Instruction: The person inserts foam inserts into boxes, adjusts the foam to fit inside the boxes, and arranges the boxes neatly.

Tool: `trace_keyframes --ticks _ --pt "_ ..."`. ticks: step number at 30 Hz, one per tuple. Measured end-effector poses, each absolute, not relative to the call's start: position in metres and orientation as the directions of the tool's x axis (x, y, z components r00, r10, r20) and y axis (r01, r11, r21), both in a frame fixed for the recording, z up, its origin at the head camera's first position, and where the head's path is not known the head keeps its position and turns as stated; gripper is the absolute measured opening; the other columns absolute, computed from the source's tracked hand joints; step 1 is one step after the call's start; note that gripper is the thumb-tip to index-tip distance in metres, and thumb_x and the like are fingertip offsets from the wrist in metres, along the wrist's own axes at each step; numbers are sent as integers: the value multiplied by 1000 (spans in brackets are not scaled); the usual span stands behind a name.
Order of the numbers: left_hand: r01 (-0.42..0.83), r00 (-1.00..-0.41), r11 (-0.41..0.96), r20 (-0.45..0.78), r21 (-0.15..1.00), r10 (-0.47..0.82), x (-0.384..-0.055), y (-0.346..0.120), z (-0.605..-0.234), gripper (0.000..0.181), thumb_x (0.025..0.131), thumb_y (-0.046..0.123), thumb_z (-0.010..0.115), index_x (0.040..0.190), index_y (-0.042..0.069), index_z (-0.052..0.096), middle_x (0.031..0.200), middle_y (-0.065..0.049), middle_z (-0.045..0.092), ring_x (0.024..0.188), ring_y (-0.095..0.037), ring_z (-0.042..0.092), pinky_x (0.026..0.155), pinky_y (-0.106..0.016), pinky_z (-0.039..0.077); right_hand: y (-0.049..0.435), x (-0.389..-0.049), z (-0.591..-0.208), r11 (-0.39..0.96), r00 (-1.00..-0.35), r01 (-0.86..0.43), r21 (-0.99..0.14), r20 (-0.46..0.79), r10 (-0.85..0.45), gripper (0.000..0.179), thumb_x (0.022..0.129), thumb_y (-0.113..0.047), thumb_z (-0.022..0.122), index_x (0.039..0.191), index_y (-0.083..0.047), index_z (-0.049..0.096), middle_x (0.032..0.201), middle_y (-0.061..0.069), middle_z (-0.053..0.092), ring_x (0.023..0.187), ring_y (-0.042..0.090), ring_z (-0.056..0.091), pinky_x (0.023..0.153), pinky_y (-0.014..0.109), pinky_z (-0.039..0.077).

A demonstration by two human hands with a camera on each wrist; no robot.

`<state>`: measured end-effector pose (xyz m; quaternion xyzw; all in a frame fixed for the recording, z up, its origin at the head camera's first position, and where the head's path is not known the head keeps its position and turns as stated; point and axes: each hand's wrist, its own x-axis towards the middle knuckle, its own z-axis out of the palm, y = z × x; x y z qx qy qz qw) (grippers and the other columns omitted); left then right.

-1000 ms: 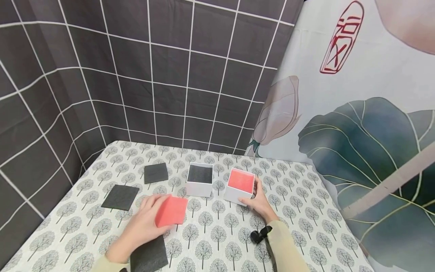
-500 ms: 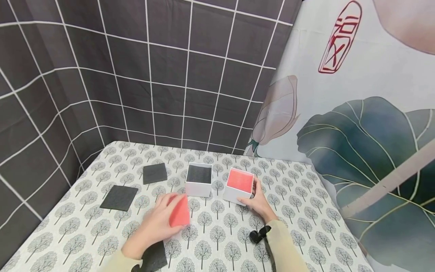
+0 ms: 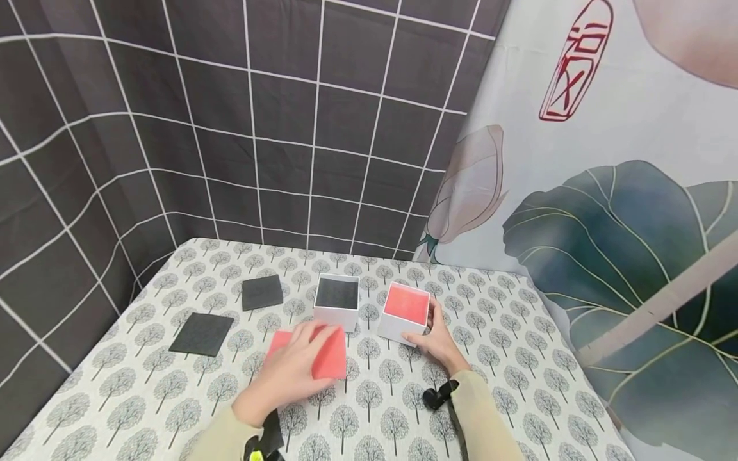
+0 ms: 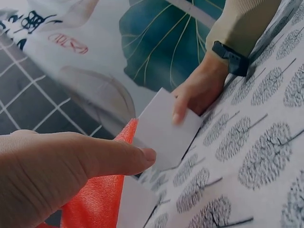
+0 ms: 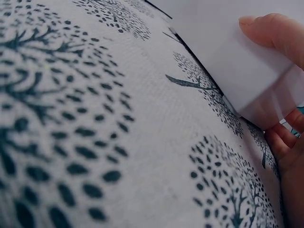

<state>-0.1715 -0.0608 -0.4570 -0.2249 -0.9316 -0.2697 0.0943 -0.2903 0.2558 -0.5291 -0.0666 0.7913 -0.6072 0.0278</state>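
Observation:
My left hand (image 3: 294,368) pinches a thin red foam sheet (image 3: 331,358) above the table, in front of the middle white box (image 3: 336,319). Red shows on both sides of this hand; whether it is one bent sheet or two, I cannot tell. In the left wrist view the thumb presses on the red foam sheet (image 4: 97,204). My right hand (image 3: 439,340) grips the right-hand white box (image 3: 396,329), thumb on the near wall and fingers round the far right side. That box holds a red foam square (image 3: 408,302); inside the middle one is a black square (image 3: 337,294).
Two black square sheets lie at left, one farther back (image 3: 262,292) and one nearer (image 3: 202,334). Another black sheet (image 3: 272,432) shows partly beneath the left forearm. A tree-patterned cloth (image 3: 369,410) covers the table; a dark grid curtain (image 3: 288,160) hangs behind.
My left hand has moved right with the red foam sheet, from the left of the middle box to just in front of it. My right hand and its box stay put.

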Motion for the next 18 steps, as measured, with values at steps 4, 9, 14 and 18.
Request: trace_keyframes --ticks 4,9,14,18 --pt "500 -865 748 288 436 410 -176 -53 -452 87 69 40 78 142 16 37 136 -10 38 115 -24 44 66 -34 54 256 -290 -527 243 -989 -67 -968 33 -142 110 63 -6 83 146 -22 13 131 13 40 115 30 44 91 39 45" --pt "559 -829 729 279 395 485 -181 -43 -445 86 72 43 75 143 14 35 138 -12 37 120 -26 41 75 -42 54 251 -279 -507 236 -985 -75 -969 35 -170 108 64 -4 82 146 -15 12 131 17 39 114 32 44 89 38 46" --pt "597 -803 712 274 371 530 -187 -32 -439 87 74 48 72 145 18 32 140 -12 35 123 -25 39 80 -41 53 248 -273 -497 251 -983 -94 -963 49 -179 106 65 -4 81 146 -13 12 130 17 40 114 32 44 91 39 45" --pt "596 -802 707 255 380 539 -193 -24 -434 88 74 42 73 146 20 29 144 -10 30 125 -25 37 76 -39 54 251 -277 -502 246 -980 -107 -963 61 -189 106 64 -7 82 145 -15 14 131 16 41 114 32 45 90 39 45"
